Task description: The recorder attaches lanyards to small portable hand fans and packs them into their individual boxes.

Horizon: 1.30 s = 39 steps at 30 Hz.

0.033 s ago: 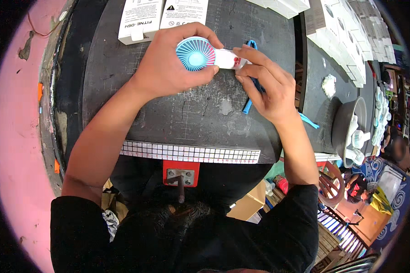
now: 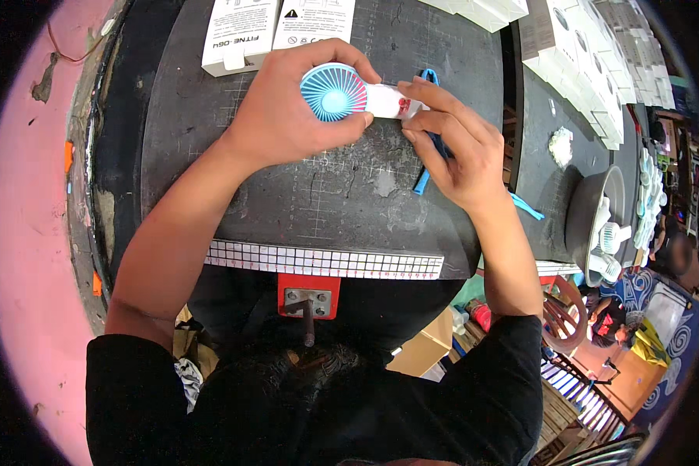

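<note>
A small handheld fan with a blue round grille (image 2: 333,94) and a white handle (image 2: 382,101) is held level above the dark mat (image 2: 264,198). My left hand (image 2: 279,109) curls around the fan's head, thumb and fingertips near where the handle begins. At the other end of the handle, my right hand (image 2: 457,147) pinches with thumb and fingers; a small red patch (image 2: 405,106) shows there, too small to make out. Beneath the right hand lies a blue strap (image 2: 422,183), partly hidden by the fingers.
Two white printed boxes (image 2: 238,31) stand at the mat's far edge. A ruler strip (image 2: 326,261) runs along the near edge. Stacked white boxes (image 2: 571,66) fill the far right. Right of the mat is a grey basin (image 2: 576,221) holding white fans (image 2: 612,238). Another person (image 2: 607,322) is at lower right.
</note>
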{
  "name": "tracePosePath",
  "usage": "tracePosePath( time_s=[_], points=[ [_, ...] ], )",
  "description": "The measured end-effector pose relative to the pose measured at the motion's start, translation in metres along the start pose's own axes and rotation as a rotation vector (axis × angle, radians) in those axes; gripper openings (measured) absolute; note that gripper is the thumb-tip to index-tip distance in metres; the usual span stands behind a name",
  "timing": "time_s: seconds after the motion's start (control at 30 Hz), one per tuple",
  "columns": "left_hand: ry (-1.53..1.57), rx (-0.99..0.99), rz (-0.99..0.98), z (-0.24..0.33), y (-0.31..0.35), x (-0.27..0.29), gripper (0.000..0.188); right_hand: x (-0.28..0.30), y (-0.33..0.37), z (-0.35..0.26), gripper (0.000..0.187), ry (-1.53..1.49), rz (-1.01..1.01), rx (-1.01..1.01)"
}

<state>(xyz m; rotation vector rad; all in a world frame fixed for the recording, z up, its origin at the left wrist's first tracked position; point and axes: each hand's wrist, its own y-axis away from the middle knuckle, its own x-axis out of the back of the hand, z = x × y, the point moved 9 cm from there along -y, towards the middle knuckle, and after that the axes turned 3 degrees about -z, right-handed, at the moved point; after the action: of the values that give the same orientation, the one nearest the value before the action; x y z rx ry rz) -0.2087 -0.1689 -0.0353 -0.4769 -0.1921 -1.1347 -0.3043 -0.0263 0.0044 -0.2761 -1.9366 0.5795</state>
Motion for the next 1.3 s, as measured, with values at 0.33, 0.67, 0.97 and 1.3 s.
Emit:
tracePosePath(
  time_s=[0.33, 0.67, 0.97, 1.3],
  points=[
    [-0.020, -0.012, -0.015, -0.002, 0.000, 0.000, 0.033, 0.001, 0.005, 0.012, 0.013, -0.132, -0.029, -0.080],
    [0.020, -0.035, 0.005, -0.001, 0.000, 0.001, 0.033, 0.012, 0.001, 0.000, 0.023, 0.016, 0.081, -0.029],
    [0.203, -0.192, -0.122, 0.014, 0.001, -0.013, 0.053, 0.031, 0.009, -0.009, 0.022, 0.220, 0.319, 0.042],
    [0.595, 0.068, -0.330, 0.008, 0.006, -0.045, 0.076, 0.037, 0.007, -0.030, 0.017, 0.273, 0.289, 0.225]
  ],
)
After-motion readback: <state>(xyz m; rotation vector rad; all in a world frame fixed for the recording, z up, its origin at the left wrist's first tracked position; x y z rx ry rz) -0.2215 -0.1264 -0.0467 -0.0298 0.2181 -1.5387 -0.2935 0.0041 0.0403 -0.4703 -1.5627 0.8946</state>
